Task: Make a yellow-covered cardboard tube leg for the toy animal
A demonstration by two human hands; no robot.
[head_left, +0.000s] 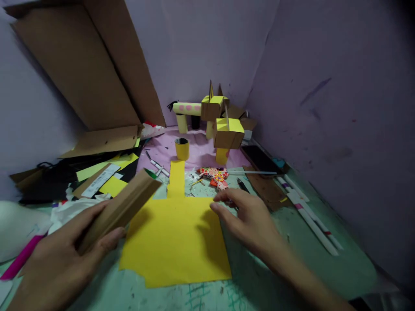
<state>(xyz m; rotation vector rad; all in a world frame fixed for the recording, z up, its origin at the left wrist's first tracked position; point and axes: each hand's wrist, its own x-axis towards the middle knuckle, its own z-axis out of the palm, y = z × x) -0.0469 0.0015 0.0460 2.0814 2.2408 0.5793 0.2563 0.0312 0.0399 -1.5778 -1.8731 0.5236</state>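
Note:
My left hand (61, 255) grips a folded brown cardboard piece (125, 205), held tilted above the left edge of a yellow paper sheet (177, 242). The sheet lies flat on the green cutting mat (266, 276) and has a narrow strip running away from me. Over the sheet's right far corner hovers my right hand (246, 218), fingers spread and holding nothing. Just beyond its fingertips lie a patterned red paper scrap (215, 176) and a dark pen (242, 185).
A yellow paper tube (182, 149) stands past the strip. Cardboard-and-yellow box figures (227, 131) stand at the back corner. Large cardboard sheets (87, 65) lean on the left wall. Paper scraps (103, 175) pile at left; white sticks (308, 211) and a phone (259, 159) lie right.

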